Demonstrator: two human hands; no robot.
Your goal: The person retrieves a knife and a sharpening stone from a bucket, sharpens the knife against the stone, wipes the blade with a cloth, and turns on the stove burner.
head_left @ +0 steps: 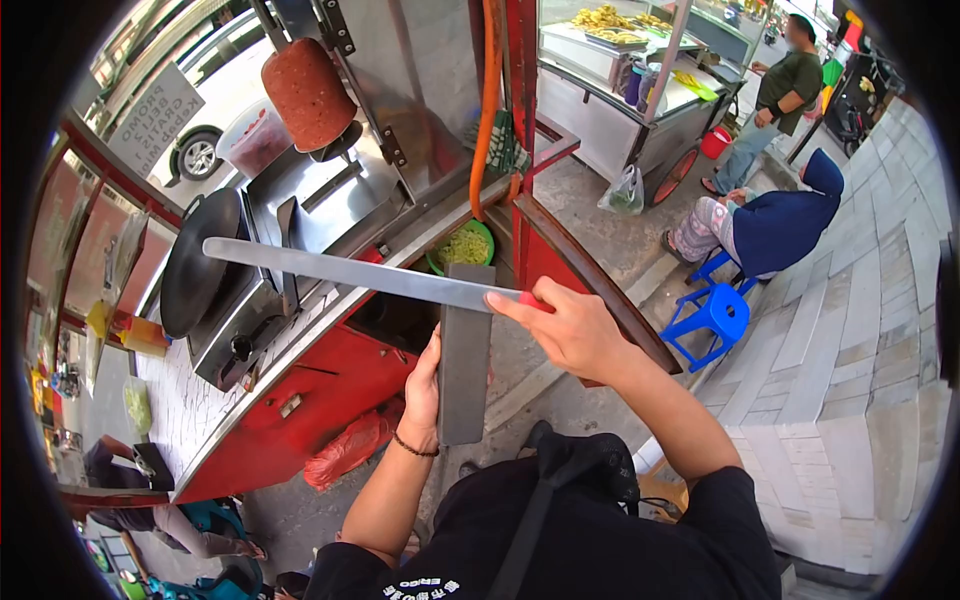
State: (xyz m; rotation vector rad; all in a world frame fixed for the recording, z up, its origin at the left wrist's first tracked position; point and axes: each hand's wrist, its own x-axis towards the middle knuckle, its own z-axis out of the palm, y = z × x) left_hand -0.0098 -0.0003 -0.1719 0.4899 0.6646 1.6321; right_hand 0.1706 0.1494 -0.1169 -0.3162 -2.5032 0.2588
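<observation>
A long knife [350, 270] with a rounded tip and a red handle is in my right hand [570, 325], its fingers wrapped round the handle. The blade points left and lies across the upper end of a grey sharpening stone [464, 380]. My left hand [424, 385] grips the stone from its left side and holds it roughly upright in front of my body; most of the left fingers are hidden behind it. Just beyond the stone's top end stands a green bowl [468, 245] of shredded pale green vegetable.
A kebab meat cone [308, 95] hangs on a spit above a metal griddle [330, 205]. A black pan [200, 265] stands on the red cart [300, 400]. To the right are a blue stool [715, 318], a seated person [780, 225], a standing person [785, 95] and a tiled wall [840, 370].
</observation>
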